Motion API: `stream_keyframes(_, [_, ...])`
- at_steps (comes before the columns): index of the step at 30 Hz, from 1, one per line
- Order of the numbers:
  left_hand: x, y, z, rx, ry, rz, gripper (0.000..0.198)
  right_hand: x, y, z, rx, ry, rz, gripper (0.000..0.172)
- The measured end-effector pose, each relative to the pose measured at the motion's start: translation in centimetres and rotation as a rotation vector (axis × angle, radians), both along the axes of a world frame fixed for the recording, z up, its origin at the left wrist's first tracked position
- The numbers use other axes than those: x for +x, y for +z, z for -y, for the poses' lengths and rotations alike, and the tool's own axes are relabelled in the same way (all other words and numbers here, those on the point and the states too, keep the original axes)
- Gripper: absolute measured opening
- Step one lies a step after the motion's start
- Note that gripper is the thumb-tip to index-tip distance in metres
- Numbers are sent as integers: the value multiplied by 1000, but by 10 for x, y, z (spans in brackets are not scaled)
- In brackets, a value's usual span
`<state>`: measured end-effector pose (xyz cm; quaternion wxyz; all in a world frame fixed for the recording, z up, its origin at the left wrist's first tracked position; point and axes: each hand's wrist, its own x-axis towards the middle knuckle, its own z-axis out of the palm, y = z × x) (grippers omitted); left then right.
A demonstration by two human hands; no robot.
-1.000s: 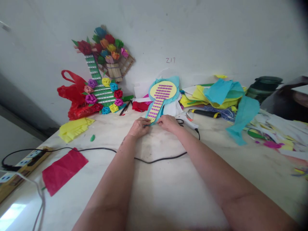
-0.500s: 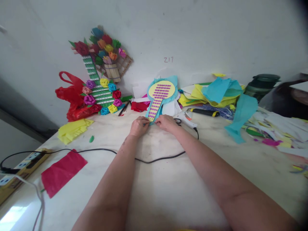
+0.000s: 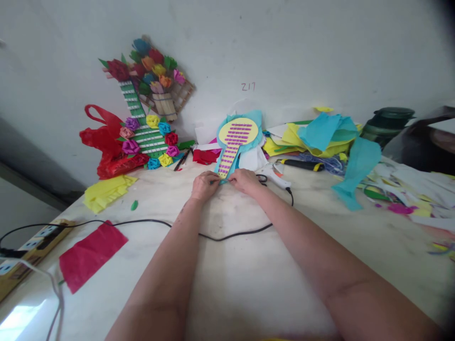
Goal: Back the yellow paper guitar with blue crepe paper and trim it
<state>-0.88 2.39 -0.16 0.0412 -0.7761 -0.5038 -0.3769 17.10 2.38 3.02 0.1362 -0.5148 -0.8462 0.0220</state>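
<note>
A yellow paper cutout (image 3: pixel 230 156) with a round head and a narrow stem, covered in purple stripes, leans at the back of the table. Blue crepe paper (image 3: pixel 256 118) backs it and sticks out around its edge. At the foot of the stem, my left hand (image 3: pixel 205 185) pinches the blue paper's lower left edge. My right hand (image 3: pixel 244 181) pinches the same edge from the right, its fingers curled. Both hands rest low by the tabletop, with a small gap between the fingertips. A white glue gun (image 3: pixel 275 177) lies just right of my right hand.
A green-and-white striped craft (image 3: pixel 152 139) with paper flowers stands at left beside a red plastic bag (image 3: pixel 106 137). A black cord (image 3: pixel 234 235) crosses the table under my forearms. Yellow and blue crepe paper (image 3: pixel 320 135), a utility knife (image 3: pixel 302 165) and paper scraps (image 3: pixel 419 189) lie at right.
Almost nothing differs. The view has shifted very slightly; both hands stay at the foot of the stem.
</note>
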Motion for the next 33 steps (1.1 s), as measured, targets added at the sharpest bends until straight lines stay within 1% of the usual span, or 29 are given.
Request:
stream_keyframes(12, [1, 1, 1, -7, 45, -90, 14, -14, 2, 7, -16, -63, 110, 28])
stream_keyframes(20, [4, 2, 3, 40, 84, -220, 14, -16, 0, 12, 22, -70, 109, 24])
stream_keyframes(24, [4, 2, 4, 29, 109, -258, 15, -16, -3, 10, 28, -79, 94, 26])
stream_keyframes(33, [8, 6, 7, -42, 178, -217, 17, -18, -5, 8, -30, -117, 39, 26])
